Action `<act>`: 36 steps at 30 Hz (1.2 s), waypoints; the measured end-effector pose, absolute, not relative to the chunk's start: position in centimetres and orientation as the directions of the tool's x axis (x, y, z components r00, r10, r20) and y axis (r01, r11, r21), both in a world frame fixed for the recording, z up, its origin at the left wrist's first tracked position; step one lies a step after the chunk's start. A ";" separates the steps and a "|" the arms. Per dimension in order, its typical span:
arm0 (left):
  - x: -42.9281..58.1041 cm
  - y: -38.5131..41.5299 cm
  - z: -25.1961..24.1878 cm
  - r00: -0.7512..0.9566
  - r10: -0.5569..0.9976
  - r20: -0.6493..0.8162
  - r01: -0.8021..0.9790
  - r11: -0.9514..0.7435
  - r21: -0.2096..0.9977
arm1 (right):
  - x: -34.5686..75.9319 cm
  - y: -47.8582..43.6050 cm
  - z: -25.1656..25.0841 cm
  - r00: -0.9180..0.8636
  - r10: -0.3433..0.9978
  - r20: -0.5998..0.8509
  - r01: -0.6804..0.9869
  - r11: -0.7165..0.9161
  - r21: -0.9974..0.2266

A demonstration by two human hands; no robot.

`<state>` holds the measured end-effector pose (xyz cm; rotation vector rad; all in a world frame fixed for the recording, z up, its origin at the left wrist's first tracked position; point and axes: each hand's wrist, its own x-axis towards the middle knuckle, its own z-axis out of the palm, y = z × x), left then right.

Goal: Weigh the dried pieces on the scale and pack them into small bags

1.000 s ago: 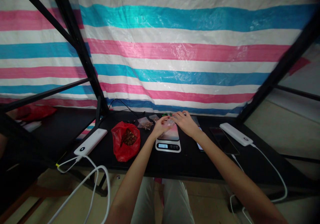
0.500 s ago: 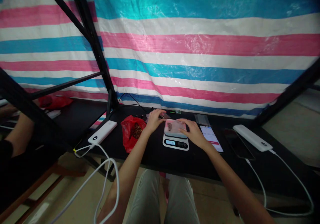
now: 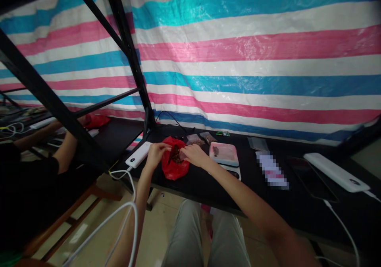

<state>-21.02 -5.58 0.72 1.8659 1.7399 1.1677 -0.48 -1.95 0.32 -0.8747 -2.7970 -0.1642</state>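
Red plastic bag (image 3: pixel 174 165) of brown dried bits sits centre-left of frame on the black table (image 3: pixel 208 187); I see my left hand (image 3: pixel 156 153) pinching its left rim, fingers closed on the plastic. My right hand (image 3: pixel 193 155) is at the bag's right edge w/ fingers curled; can't tell if gripping. Kitchen scale (image 3: pixel 224 157) just right, white power bank (image 3: pixel 138 155) just left.

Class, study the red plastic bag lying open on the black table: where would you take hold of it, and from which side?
Grip the red plastic bag at its crumpled upper rim, coming from above and from both sides. It lies slumped with its mouth up and brown contents showing, so only the loose rim offers a pinch. The left hand and right hand sit at opposite edges of that mouth.
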 end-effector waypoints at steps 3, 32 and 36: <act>-19.8 -8.1 -1.8 -0.244 0.872 0.425 0.614 -0.200 0.763 | -2.1 -1.7 0.0 -0.826 0.543 0.150 0.561 0.815 0.142; -16.7 -7.9 -6.6 -0.540 0.823 -0.175 -0.454 -0.109 0.884 | -2.4 -4.1 -2.2 -0.567 0.799 0.203 0.781 0.599 -0.176; -16.5 -8.3 -6.2 -0.495 0.843 -0.210 -0.530 -0.101 0.842 | -2.5 -4.3 -2.2 -0.542 0.817 0.195 0.793 0.575 -0.204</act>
